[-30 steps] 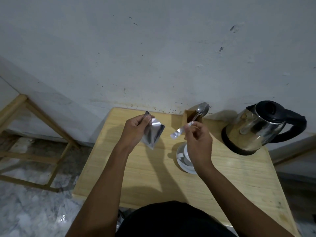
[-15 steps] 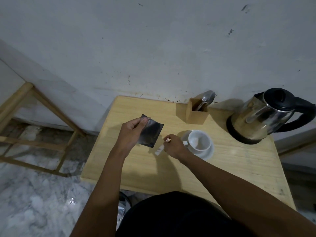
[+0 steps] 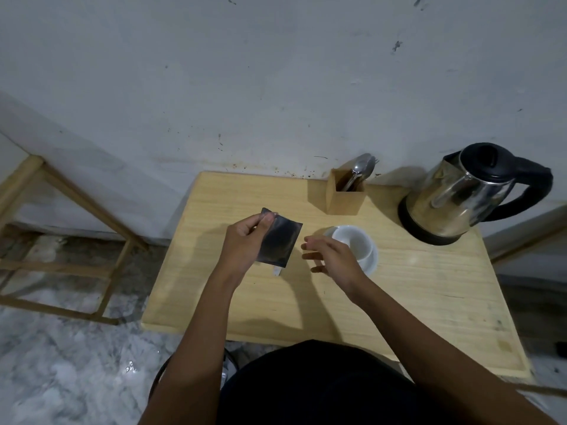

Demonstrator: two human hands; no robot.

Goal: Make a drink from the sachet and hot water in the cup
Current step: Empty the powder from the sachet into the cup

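Note:
My left hand (image 3: pixel 245 240) pinches a dark foil sachet (image 3: pixel 279 242) by its top left corner, holding it upright above the wooden table (image 3: pixel 414 289). A small white torn-off strip (image 3: pixel 278 272) lies on the table just below the sachet. My right hand (image 3: pixel 333 259) hovers with fingers spread and nothing in it, between the sachet and a white cup (image 3: pixel 354 242) that stands on a white saucer (image 3: pixel 371 265). The cup looks empty inside. A steel electric kettle (image 3: pixel 460 194) with a black lid and handle sits at the back right.
A wooden holder (image 3: pixel 345 197) with a metal spoon (image 3: pixel 362 168) stands against the wall behind the cup. The wall runs along the table's far edge. A wooden frame (image 3: pixel 76 204) stands on the marble floor to the left.
My right hand lowered the torn strip onto the table, let it go and opened. The left hand brought the sachet lower over the table.

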